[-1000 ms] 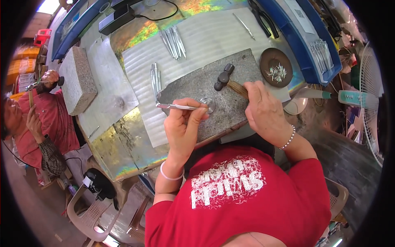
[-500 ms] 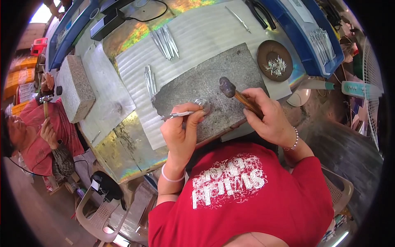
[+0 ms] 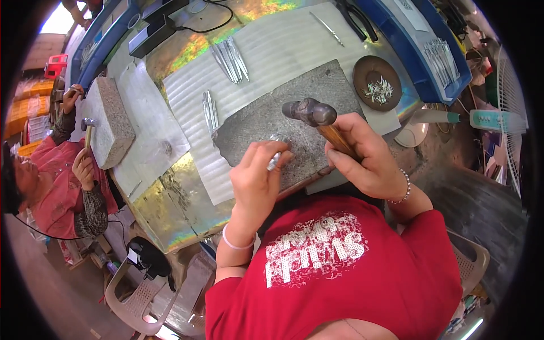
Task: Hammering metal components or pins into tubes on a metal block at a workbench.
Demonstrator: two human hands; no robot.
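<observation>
Looks like mid-hammering: left hand [image 3: 258,175] pinches a thin shiny metal strip [image 3: 274,160] flat on the grey stone slab [image 3: 255,122], right hand [image 3: 365,158] fist-grips the wooden-handled steel hammer [image 3: 311,112] raised above, so next calls for a square strike clear of the fingers.

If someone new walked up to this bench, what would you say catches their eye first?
First comes the hammer, raised in the right hand above the dark stone slab at the centre of the bench. Just beside it, the left hand pinches a thin metal piece against that slab. At the far left, a co-worker in pink holds a second hammer next to a grey stone block.
</observation>
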